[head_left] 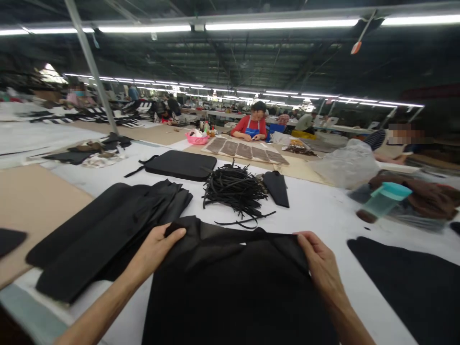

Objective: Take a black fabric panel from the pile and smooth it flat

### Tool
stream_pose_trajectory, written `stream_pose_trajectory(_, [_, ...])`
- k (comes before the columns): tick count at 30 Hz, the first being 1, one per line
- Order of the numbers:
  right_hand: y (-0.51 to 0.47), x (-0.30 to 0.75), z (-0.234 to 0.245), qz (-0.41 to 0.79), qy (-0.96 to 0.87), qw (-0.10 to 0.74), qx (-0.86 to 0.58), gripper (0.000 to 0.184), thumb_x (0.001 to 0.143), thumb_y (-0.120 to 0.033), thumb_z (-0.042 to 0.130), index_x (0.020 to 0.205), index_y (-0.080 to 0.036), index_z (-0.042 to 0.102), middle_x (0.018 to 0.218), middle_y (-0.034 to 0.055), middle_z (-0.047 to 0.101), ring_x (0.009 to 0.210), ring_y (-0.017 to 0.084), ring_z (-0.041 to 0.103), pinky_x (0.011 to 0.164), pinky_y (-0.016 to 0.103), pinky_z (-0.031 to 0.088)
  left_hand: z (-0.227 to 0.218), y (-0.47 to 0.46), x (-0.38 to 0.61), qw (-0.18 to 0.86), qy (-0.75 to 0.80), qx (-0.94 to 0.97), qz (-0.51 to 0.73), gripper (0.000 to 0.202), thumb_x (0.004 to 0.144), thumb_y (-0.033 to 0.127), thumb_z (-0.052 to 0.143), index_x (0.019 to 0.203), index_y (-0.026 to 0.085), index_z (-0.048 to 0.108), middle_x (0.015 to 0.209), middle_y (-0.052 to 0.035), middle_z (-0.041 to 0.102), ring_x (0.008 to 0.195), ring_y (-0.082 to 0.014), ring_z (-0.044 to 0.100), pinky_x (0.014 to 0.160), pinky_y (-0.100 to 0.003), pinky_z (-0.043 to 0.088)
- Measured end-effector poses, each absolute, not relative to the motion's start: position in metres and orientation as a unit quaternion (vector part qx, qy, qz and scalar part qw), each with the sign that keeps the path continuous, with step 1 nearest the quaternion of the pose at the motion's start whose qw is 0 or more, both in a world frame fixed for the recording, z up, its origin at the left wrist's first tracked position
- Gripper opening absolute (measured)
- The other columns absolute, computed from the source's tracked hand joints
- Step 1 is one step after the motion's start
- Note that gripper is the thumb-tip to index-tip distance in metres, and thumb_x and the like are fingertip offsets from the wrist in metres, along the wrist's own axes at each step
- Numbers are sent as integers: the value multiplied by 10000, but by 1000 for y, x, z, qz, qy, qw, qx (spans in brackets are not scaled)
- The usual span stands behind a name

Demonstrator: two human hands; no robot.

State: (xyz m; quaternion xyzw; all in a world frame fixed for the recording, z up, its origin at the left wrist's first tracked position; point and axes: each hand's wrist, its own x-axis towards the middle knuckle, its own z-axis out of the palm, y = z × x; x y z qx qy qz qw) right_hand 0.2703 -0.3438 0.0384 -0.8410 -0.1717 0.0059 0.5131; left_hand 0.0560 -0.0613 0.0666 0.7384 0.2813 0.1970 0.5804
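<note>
A large piece of black fabric [237,282] is stretched between my two hands over the white-covered table [305,206]. My left hand [156,247] pinches its upper left corner, thumb on top. At the upper right corner, my right hand [319,261] grips the edge, its fingertips partly hidden. Creases run along the fabric's far edge, and a small white spot shows near its middle. To the left of it lies a stack of black fabric pieces [108,225]. Just beyond the far edge sits a tangled heap of thin black strips [235,189].
Behind the stack is a flat black padded piece [179,164]. A small black piece [276,188] lies right of the strips. Farther right are a teal-lidded container [384,201], a clear plastic bag [345,163] and another black piece [409,282]. A person in red [251,124] works across the table.
</note>
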Motion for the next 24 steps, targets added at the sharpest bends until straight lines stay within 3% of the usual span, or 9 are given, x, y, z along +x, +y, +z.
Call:
stream_pose_trajectory(4, [-343, 256, 51, -54, -122, 472, -872, 293, 799, -493, 411, 844, -222, 513, 781, 7, 551, 791, 205, 510, 749, 284, 381, 56, -57, 65, 690, 276, 649, 166, 318, 677, 434, 647, 782, 134, 644, 680, -43, 667, 624, -195, 609, 584, -280, 475])
stream_pose_trajectory(8, [-354, 251, 67, -64, -94, 415, -902, 302, 766, -509, 400, 866, -249, 518, 833, 18, 576, 805, 229, 527, 754, 322, 374, 51, -54, 72, 724, 271, 612, 164, 325, 620, 404, 710, 767, 119, 656, 675, -58, 676, 650, -206, 628, 655, -306, 488])
stream_pose_trajectory(11, [-364, 251, 79, -60, -91, 390, -914, 311, 733, -517, 403, 853, -256, 524, 818, 25, 596, 807, 245, 540, 734, 335, 384, 51, -59, 79, 726, 257, 606, 199, 384, 645, 427, 691, 870, 117, 661, 742, -64, 693, 738, -232, 640, 723, -328, 492])
stream_pose_trajectory(15, [-363, 244, 88, -79, -67, 359, -927, 280, 766, -491, 375, 831, -256, 514, 745, 33, 591, 742, 236, 548, 666, 321, 400, 41, -74, 92, 684, 264, 616, 288, 454, 765, 472, 550, 1044, 118, 603, 889, -77, 692, 907, -261, 615, 796, -339, 473])
stream_pose_trajectory(18, [-353, 233, 87, -134, -30, 290, -947, 327, 843, -472, 287, 885, -249, 522, 685, 59, 582, 634, 232, 534, 572, 313, 388, 35, -84, 99, 616, 272, 655, 344, 426, 810, 452, 478, 1056, 123, 589, 945, -75, 673, 997, -259, 567, 865, -327, 430])
stream_pose_trajectory(24, [-362, 234, 70, -232, -67, 70, -968, 481, 906, -417, 122, 1057, -211, 530, 530, 69, 519, 487, 237, 491, 468, 306, 316, 44, -78, 84, 489, 275, 750, 350, 291, 815, 407, 454, 831, 165, 615, 738, -2, 614, 749, -199, 556, 699, -255, 415])
